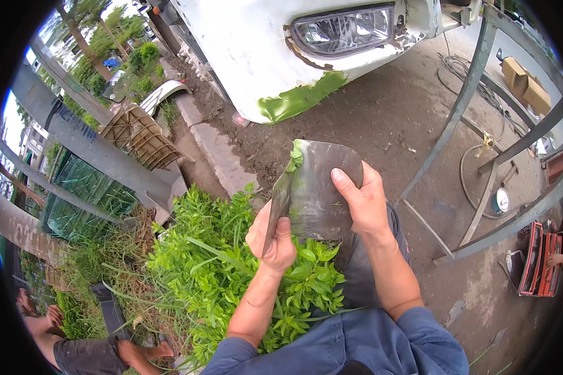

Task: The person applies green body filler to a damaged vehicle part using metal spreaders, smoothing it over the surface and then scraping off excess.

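My right hand (pixel 366 203) grips a thin grey plate (pixel 322 194) by its right edge, thumb on top. My left hand (pixel 272 244) is closed round a dark, flat putty spreader (pixel 279 209), tilted up against the plate's left side. A lump of green putty (pixel 295 156) sticks at the top, where the spreader meets the plate. Beyond my hands is a white vehicle bumper (pixel 238 53) with a clear lamp (pixel 344 31). A smeared patch of green putty (pixel 303 98) covers its lower corner, apart from both tools.
A leafy green bush (pixel 200 262) grows close by my left arm. Grey metal frames (pixel 472 81) stand at right, with cardboard boxes (pixel 525 84), a hose and a hammer behind. Far right, another person's hand touches a red toolbox (pixel 538 259). Another person (pixel 87 353) sits at lower left.
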A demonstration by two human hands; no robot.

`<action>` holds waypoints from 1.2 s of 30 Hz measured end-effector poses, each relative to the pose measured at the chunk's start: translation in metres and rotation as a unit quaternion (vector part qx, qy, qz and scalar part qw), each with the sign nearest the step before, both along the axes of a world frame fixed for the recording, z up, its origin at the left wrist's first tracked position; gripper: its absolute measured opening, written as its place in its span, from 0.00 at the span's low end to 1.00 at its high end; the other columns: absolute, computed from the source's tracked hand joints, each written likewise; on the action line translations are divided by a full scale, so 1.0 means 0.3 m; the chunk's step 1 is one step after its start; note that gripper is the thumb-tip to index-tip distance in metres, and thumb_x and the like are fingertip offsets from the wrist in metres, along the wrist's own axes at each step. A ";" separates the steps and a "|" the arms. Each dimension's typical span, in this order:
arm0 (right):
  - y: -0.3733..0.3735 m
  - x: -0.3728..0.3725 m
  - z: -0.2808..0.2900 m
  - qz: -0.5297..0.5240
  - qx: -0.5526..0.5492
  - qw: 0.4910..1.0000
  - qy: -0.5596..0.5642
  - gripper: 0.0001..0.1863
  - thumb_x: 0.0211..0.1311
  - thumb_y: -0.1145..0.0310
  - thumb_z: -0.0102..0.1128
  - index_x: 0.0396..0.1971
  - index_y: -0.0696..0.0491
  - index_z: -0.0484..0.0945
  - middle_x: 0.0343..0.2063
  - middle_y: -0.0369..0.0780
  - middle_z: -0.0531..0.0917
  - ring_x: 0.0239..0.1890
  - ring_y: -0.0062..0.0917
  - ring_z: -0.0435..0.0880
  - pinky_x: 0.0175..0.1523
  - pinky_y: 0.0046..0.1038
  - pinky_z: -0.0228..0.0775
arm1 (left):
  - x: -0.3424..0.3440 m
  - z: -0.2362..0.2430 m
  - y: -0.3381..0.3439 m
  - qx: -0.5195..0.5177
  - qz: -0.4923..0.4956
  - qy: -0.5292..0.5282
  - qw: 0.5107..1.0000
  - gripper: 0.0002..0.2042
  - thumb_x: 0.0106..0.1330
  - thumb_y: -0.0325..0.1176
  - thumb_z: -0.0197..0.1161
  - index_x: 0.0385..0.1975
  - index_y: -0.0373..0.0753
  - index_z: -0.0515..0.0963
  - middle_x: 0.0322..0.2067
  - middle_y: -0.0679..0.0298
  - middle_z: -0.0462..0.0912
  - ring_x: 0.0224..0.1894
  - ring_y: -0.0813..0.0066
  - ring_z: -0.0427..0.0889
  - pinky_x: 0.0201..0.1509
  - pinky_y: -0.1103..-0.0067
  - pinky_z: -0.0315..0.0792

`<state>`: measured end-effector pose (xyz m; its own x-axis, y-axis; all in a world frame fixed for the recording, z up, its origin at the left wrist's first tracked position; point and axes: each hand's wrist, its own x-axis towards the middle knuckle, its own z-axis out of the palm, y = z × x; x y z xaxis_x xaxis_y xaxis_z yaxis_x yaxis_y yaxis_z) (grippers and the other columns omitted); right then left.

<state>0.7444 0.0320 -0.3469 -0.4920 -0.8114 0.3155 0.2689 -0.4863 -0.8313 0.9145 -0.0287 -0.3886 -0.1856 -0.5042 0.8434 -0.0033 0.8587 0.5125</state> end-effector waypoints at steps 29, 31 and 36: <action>0.037 -0.464 -0.272 -0.172 0.103 0.957 -0.209 0.13 0.60 0.73 0.61 0.46 0.56 0.77 0.42 0.37 0.82 0.43 0.24 0.81 0.50 0.31 0.73 | 0.127 -0.137 0.028 0.521 -0.042 0.131 0.843 0.23 0.72 0.44 0.56 0.55 0.31 0.66 0.51 0.54 0.75 0.49 0.66 0.77 0.54 0.69 0.73; 0.002 -0.587 -0.261 -0.256 0.061 0.956 -0.131 0.12 0.62 0.74 0.59 0.45 0.58 0.78 0.40 0.37 0.83 0.41 0.20 0.80 0.48 0.27 0.72 | 0.124 -0.141 0.051 0.527 -0.015 0.122 0.841 0.22 0.72 0.44 0.57 0.53 0.31 0.68 0.50 0.54 0.76 0.48 0.66 0.77 0.54 0.68 0.72; -0.125 -0.874 -0.086 -0.430 0.036 0.888 0.160 0.13 0.60 0.77 0.54 0.45 0.58 0.78 0.33 0.41 0.85 0.36 0.22 0.83 0.44 0.26 0.72 | 0.128 -0.132 0.081 0.543 0.061 0.151 0.824 0.25 0.70 0.47 0.58 0.55 0.32 0.65 0.52 0.53 0.72 0.52 0.63 0.75 0.57 0.65 0.70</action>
